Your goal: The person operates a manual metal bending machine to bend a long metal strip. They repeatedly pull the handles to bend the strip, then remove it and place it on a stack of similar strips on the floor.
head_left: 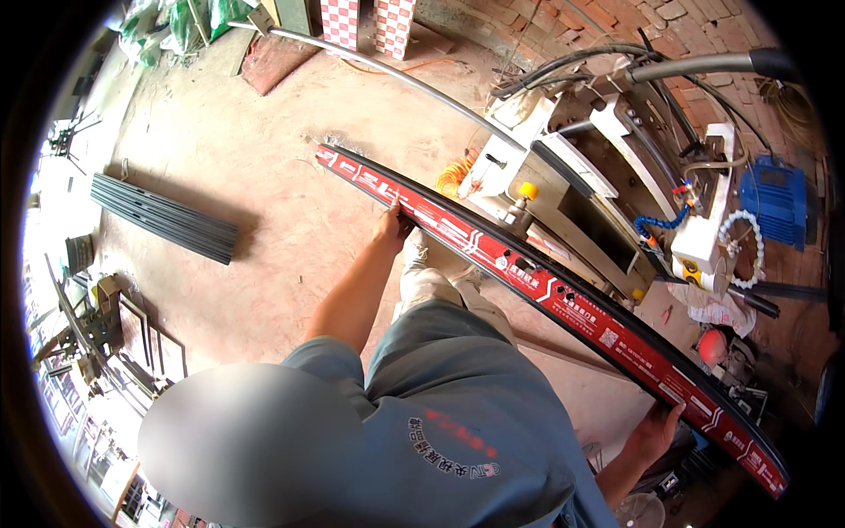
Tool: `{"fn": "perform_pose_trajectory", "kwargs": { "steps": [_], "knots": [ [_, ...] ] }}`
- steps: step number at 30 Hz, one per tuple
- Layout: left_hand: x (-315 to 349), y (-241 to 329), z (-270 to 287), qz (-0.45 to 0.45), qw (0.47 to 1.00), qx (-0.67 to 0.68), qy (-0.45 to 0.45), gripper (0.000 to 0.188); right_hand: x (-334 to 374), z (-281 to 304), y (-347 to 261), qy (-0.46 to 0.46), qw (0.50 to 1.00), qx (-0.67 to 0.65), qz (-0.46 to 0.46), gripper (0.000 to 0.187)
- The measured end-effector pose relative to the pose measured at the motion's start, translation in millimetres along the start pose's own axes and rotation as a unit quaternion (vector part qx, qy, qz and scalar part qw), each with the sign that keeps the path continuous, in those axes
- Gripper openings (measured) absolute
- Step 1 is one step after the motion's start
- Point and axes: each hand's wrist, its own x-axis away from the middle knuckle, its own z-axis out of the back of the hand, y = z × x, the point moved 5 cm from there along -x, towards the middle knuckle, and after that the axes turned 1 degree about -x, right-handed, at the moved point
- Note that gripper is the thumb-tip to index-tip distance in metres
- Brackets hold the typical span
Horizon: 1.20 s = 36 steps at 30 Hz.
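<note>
A long dark profile bar point(519, 275), its face covered with red printed film, lies across the front of my body. It slants from the upper middle down to the lower right. My left hand point(394, 222) is closed around its near edge, toward the far left end. Further along, my right hand point(656, 429) grips the same edge near the lower right end, thumb over the red face. A few dark holes or cutouts show near the bar's middle. The fingers under the bar are hidden. Just beyond it stands a white machine point(563, 176) with a yellow knob point(528, 190).
A blue motor point(775, 202) and coiled hoses sit at the machine's right. A long metal rod point(387, 70) reaches from the machine to the upper left. A stack of grey profiles point(163, 217) lies on the floor at left. Checkered boxes point(393, 26) stand at the back.
</note>
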Motion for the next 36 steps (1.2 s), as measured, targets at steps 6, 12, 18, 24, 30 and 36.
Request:
{"fn": "perform_pose_trajectory", "kwargs": {
  "steps": [6, 12, 18, 24, 30, 36],
  "knots": [
    [-9.6, -6.1, 3.4, 0.008, 1.0, -0.001, -0.001, 0.029, 8.1, -11.8, -8.3, -0.001, 0.999, 0.029, 0.021, 0.058],
    [-23.4, -13.0, 9.4, 0.014, 1.0, 0.021, -0.003, 0.033, 13.8, -23.3, -10.1, 0.031, 0.997, 0.065, 0.031, 0.056],
    [-26.1, -14.4, 13.4, 0.029, 1.0, 0.0, 0.006, 0.033, 15.9, -23.1, -12.6, 0.032, 0.997, 0.063, 0.036, 0.058],
    [-28.2, -14.0, 16.8, 0.034, 0.999, -0.016, 0.015, 0.034, 19.5, -29.6, -15.9, 0.034, 0.995, 0.084, 0.05, 0.058],
    [-23.9, -13.6, 13.5, 0.036, 0.999, 0.0, 0.011, 0.033, 29.0, -44.9, -20.2, 0.052, 0.994, 0.087, 0.05, 0.058],
    [-27.2, -16.2, 17.2, 0.036, 0.999, 0.01, 0.003, 0.031, 29.8, -34.8, -28.7, 0.069, 0.975, 0.196, 0.083, 0.061]
  ]
}}
